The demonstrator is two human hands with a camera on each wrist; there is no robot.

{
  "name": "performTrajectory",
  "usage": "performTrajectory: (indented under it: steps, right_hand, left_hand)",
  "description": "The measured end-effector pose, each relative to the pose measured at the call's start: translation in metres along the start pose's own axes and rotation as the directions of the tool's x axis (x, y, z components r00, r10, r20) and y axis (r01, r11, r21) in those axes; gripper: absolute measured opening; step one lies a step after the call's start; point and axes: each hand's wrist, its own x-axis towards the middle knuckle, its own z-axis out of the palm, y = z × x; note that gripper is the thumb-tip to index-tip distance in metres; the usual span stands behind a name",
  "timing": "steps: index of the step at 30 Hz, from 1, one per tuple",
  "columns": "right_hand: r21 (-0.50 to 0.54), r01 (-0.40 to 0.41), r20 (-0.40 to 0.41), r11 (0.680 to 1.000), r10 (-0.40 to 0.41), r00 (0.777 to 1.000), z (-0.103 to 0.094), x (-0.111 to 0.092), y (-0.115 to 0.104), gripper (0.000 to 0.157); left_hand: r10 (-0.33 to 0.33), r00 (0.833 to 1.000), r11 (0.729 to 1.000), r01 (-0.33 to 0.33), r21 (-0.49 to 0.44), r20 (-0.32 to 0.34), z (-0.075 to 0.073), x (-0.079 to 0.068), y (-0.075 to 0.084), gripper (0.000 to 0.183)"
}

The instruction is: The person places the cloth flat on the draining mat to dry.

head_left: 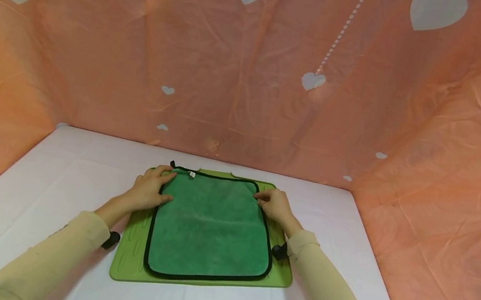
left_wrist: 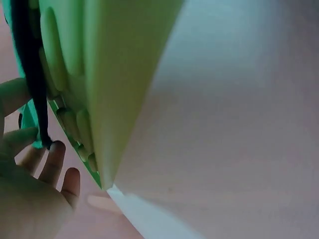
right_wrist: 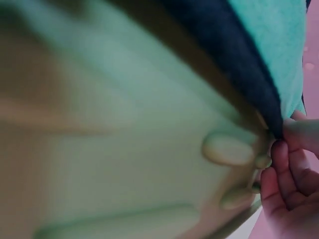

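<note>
A green cloth [head_left: 212, 230] with black edging and a small white tag lies spread over a lighter green ribbed board [head_left: 132, 254]. My left hand [head_left: 150, 189] rests at the cloth's upper left edge, thumb and fingers spread apart on it. In the left wrist view, the fingers of the left hand [left_wrist: 35, 184] touch the black edging [left_wrist: 32, 74] without curling round it. Near the upper right corner, my right hand [head_left: 276, 206] pinches the cloth's edge. The right wrist view has the thumb and curled fingers of that hand [right_wrist: 291, 184] at the black edging [right_wrist: 234, 64].
The board lies on a white-covered table [head_left: 47, 192]. Behind and at both sides hangs an orange curtain [head_left: 240, 91] with pale hearts. Black wrist-worn pieces [head_left: 279, 252] sit close to the board's sides.
</note>
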Motion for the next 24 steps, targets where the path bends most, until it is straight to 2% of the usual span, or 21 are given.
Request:
performTrajectory:
  steps: [5,9,12,15,18,20,22,24]
  right_hand:
    - [0.002,0.003,-0.044,1.000,-0.003,0.999,0.000,0.001,-0.001,0.022]
    - [-0.012,-0.002,-0.069,1.000,0.001,0.998,0.003,0.004,0.002,0.028]
    - [0.004,-0.020,-0.069,1.000,0.021,0.997,0.006,0.007,0.005,0.032]
    - [0.027,-0.025,-0.069,0.999,0.027,0.997,0.007,0.007,0.007,0.032]
    - [0.038,-0.016,-0.066,0.999,0.018,0.998,0.007,0.007,0.008,0.031]
    - [0.038,-0.010,-0.059,0.999,0.012,0.998,0.007,0.009,0.006,0.030]
    - [0.051,-0.011,-0.051,0.999,0.014,0.999,0.007,0.011,0.005,0.030]
    - [0.075,-0.029,-0.050,0.997,0.033,0.998,0.007,0.012,0.004,0.029]
  left_hand:
    - [-0.016,1.000,0.999,0.016,0.030,0.008,0.000,-0.001,0.003,0.069]
    - [-0.007,1.000,0.998,0.006,0.057,0.013,-0.001,-0.005,0.007,0.068]
    - [0.047,0.999,0.996,-0.046,0.080,-0.001,0.000,-0.008,0.013,0.066]
    - [0.133,0.990,0.987,-0.137,0.086,0.042,0.003,-0.012,0.022,0.064]
    - [0.225,0.963,0.967,-0.240,0.091,0.150,0.007,-0.019,0.034,0.067]
    - [0.268,0.934,0.951,-0.296,0.092,0.235,0.011,-0.023,0.042,0.072]
    - [0.288,0.906,0.941,-0.328,0.082,0.309,0.014,-0.028,0.049,0.078]
    - [0.282,0.883,0.941,-0.331,0.071,0.375,0.016,-0.030,0.056,0.083]
